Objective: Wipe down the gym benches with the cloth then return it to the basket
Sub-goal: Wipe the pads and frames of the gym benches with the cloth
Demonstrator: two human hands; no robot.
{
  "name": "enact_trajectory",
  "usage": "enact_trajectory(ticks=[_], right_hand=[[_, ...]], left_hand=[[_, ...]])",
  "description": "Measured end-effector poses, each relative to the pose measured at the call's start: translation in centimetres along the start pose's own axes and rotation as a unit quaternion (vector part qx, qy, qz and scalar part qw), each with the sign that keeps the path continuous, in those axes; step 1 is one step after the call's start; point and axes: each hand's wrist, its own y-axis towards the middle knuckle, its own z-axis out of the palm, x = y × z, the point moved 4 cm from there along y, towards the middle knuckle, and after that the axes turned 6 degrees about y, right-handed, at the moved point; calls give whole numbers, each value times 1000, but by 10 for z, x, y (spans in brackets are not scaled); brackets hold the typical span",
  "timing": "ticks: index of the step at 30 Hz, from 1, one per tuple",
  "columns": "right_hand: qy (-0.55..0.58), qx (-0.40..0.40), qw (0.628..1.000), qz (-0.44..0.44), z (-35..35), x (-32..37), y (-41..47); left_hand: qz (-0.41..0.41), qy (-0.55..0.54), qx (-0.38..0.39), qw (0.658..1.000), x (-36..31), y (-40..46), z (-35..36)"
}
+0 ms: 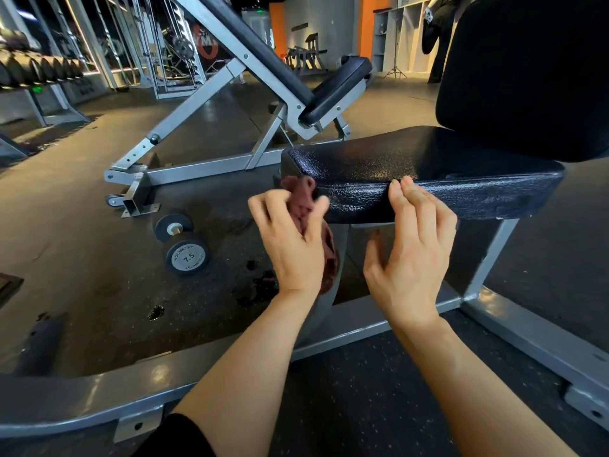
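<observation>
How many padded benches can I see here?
2. The near black padded bench seat lies before the hands, with the left hand holding the dark red cloth at its corner. The inclined grey-framed bench stands behind. Others may be hidden.

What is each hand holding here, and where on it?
The left hand grips the bunched maroon cloth around its middle. The right hand holds nothing; its fingertips touch the bench seat.

There is just one camera, worn on the person's head. It looks forward and down, very close to the black padded surface [412, 166] right in front. The wide lens also takes in the gym floor [82, 258] and far wall [329, 24].
</observation>
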Motion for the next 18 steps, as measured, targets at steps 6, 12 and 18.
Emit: enact_trajectory(ticks=[6,12,18], right_hand=[[2,-2,1000,1,-1,1,0],[9,-8,1000,-2,-1,0,0],[8,-3,1000,-6,-3,-1,3]], left_hand=[[-4,-1,-98,995,-13,-7,-9],[155,85,-29,984,-19,-32,7],[145,55,1,988,-26,-17,2]])
